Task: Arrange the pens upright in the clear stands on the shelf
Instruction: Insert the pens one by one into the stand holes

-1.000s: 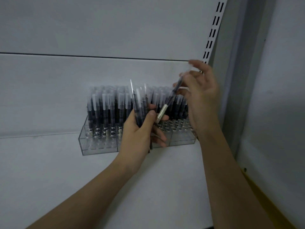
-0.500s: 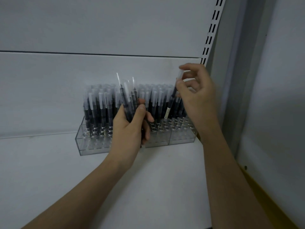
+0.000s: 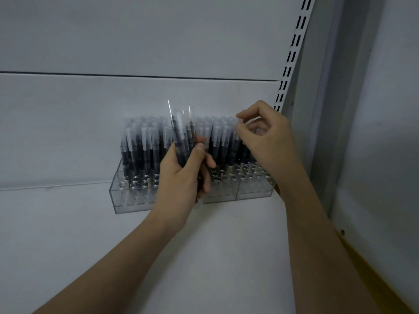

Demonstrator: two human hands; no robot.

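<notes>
Since a second ago the right hand (image 3: 264, 137) has stood its black clear-capped pen (image 3: 237, 141) into the right clear acrylic stand (image 3: 254, 191) on the white shelf (image 3: 68, 223), fingertips pinching its cap, while the left hand (image 3: 181, 180) grips the spare bundle of pens (image 3: 182, 134), so another slot looks filled.

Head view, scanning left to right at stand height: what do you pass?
Left clear stand full of upright pens → left hand gripping a bundle of pens → right hand pinching a pen cap → slotted shelf upright.
</notes>
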